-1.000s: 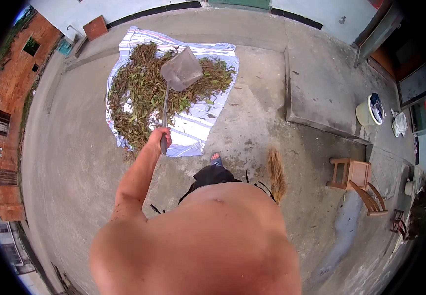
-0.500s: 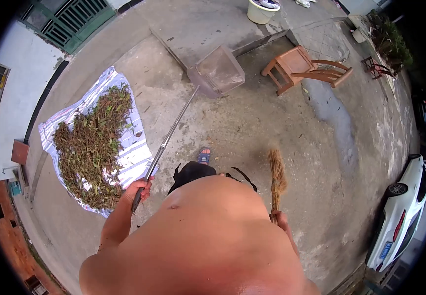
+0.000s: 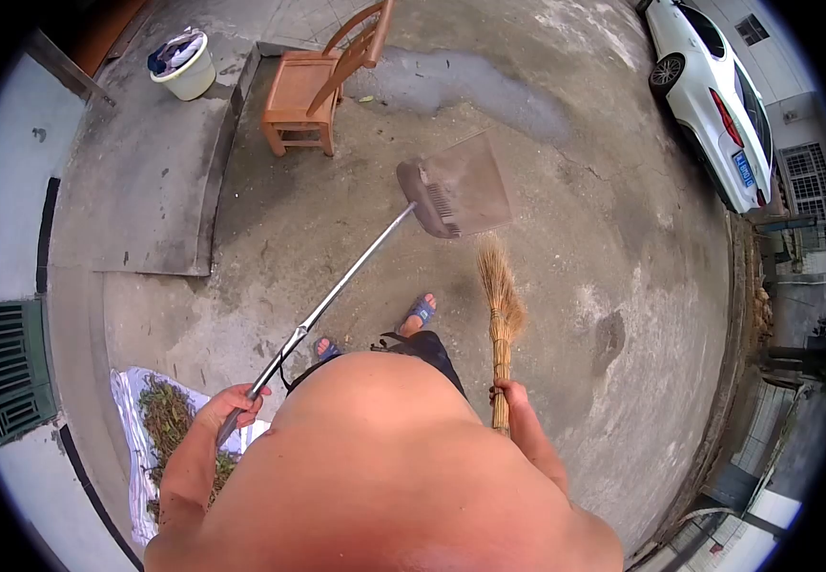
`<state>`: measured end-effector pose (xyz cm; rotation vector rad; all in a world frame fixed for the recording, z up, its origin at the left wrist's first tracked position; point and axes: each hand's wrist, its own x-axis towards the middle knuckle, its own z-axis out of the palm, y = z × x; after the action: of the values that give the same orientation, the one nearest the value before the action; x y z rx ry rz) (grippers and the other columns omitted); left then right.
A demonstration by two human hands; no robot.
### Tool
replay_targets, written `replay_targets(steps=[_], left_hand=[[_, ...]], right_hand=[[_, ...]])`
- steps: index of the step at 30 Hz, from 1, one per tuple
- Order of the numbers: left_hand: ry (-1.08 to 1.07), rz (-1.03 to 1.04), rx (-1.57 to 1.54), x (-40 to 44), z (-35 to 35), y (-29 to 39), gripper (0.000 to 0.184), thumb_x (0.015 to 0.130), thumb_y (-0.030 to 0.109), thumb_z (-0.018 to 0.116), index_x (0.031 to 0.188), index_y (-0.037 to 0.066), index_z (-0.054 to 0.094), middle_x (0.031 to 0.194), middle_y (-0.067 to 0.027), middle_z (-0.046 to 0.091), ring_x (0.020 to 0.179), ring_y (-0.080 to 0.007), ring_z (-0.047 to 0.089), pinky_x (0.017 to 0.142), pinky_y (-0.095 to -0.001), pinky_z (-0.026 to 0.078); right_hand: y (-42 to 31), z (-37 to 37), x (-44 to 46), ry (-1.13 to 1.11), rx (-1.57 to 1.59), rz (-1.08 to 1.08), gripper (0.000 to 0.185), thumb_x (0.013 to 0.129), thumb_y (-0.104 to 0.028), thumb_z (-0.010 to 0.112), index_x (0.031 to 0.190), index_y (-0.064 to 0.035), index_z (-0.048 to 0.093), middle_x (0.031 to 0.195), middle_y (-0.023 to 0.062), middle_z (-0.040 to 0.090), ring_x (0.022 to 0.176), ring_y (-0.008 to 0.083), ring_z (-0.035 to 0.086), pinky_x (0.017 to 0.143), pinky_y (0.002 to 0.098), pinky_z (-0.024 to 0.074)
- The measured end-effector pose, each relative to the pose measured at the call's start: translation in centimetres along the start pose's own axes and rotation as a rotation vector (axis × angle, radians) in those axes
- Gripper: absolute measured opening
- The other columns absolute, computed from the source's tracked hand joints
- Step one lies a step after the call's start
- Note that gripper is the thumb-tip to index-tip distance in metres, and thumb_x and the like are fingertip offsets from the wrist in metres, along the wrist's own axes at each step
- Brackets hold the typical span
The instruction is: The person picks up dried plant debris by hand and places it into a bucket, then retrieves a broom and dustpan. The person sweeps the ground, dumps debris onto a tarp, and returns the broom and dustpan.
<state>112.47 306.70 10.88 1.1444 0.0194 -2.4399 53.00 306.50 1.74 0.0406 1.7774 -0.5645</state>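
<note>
My left hand is wrapped round the dark grip of a long-handled dustpan. Its metal pole slants up to a brownish plastic pan with a toothed comb, held over or on the concrete ahead of my feet; I cannot tell whether it touches. In my right hand is a straw broom, gripped near the bottom of the picture, bristles pointing forward. The bristle tips lie just below the pan's near edge, apart from it. My sandalled feet show between the two tools.
A wooden chair stands ahead, beside a raised concrete step bearing a tub of cloth. Drying plants lie on a striped sheet at lower left. A white car is parked at upper right, near a wet patch.
My view has turned right, so the chair, tub and sheet sit farther left and the car higher. The dustpan has swung right, nearer the broom. Both hands keep their holds.
</note>
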Motion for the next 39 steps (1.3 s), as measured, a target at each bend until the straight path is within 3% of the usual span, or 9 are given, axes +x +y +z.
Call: replay_targets(steps=[9, 16, 23, 28, 32, 37, 39], left_hand=[[-0.025, -0.096, 0.290, 16.3, 14.0, 12.7, 0.045, 0.065, 0.008, 0.060, 0.108, 0.001, 0.049, 0.061, -0.0052, 0.048, 0.036, -0.0117, 0.041, 0.033, -0.0250, 0.032], [-0.042, -0.113, 0.295, 25.5, 22.8, 20.3, 0.042, 0.070, 0.007, 0.058, 0.109, 0.000, 0.046, 0.065, -0.0046, 0.048, 0.039, -0.0105, 0.043, 0.035, -0.0235, 0.035], [-0.042, -0.195, 0.134, 36.5, 27.9, 32.5, 0.034, 0.077, 0.009, 0.052, 0.108, -0.003, 0.045, 0.071, -0.0067, 0.049, 0.046, -0.0113, 0.045, 0.039, -0.0242, 0.038], [0.071, -0.278, 0.032, 45.1, 31.4, 43.9, 0.019, 0.078, 0.012, 0.051, 0.093, 0.001, 0.053, 0.069, -0.0016, 0.054, 0.051, -0.0073, 0.050, 0.044, -0.0198, 0.043], [0.127, -0.335, -0.006, 50.2, 36.3, 54.2, 0.015, 0.077, 0.012, 0.051, 0.084, -0.001, 0.054, 0.070, -0.0039, 0.057, 0.052, -0.0086, 0.053, 0.046, -0.0206, 0.047], [0.207, -0.281, -0.045, 58.8, 39.2, 64.4, 0.010, 0.076, 0.012, 0.051, 0.076, 0.001, 0.051, 0.065, -0.0049, 0.056, 0.053, -0.0092, 0.054, 0.046, -0.0213, 0.047], [0.262, -0.118, -0.077, 61.6, 41.4, 67.3, 0.016, 0.076, 0.014, 0.051, 0.079, -0.002, 0.050, 0.064, -0.0049, 0.054, 0.052, -0.0104, 0.053, 0.047, -0.0208, 0.046]], right_hand=[[-8.9, -6.7, 7.6, -0.005, 0.249, 0.036, 0.015, 0.073, -0.010, 0.056, 0.084, 0.0008, 0.053, 0.061, 0.0107, 0.054, 0.046, 0.0206, 0.053, 0.042, 0.0325, 0.0441], [-18.1, -11.2, 12.1, 0.054, 0.339, 0.003, 0.016, 0.074, -0.011, 0.055, 0.085, 0.0002, 0.052, 0.063, 0.0102, 0.054, 0.048, 0.0206, 0.053, 0.043, 0.0329, 0.0445], [-29.2, -11.3, 17.8, 0.081, 0.430, 0.044, 0.017, 0.074, -0.010, 0.051, 0.087, 0.0006, 0.049, 0.061, 0.0132, 0.052, 0.047, 0.0241, 0.052, 0.042, 0.0356, 0.0444], [-40.5, -8.0, 16.7, 0.180, 0.432, 0.137, 0.012, 0.075, -0.011, 0.049, 0.085, -0.0049, 0.047, 0.057, 0.0119, 0.048, 0.046, 0.0247, 0.049, 0.041, 0.0357, 0.0423], [-45.9, -7.3, 19.7, 0.143, 0.555, 0.041, 0.012, 0.075, -0.012, 0.047, 0.086, -0.0074, 0.045, 0.055, 0.0102, 0.044, 0.046, 0.0251, 0.048, 0.041, 0.0364, 0.0418], [-53.0, -7.6, 25.3, 0.119, 0.645, 0.048, 0.013, 0.074, -0.013, 0.048, 0.085, -0.0074, 0.044, 0.056, 0.0101, 0.044, 0.046, 0.0266, 0.048, 0.041, 0.0370, 0.0418], [-53.9, -9.4, 32.1, 0.137, 0.691, 0.124, 0.018, 0.073, -0.013, 0.050, 0.088, -0.0050, 0.047, 0.061, 0.0120, 0.049, 0.049, 0.0298, 0.051, 0.043, 0.0393, 0.0437]])
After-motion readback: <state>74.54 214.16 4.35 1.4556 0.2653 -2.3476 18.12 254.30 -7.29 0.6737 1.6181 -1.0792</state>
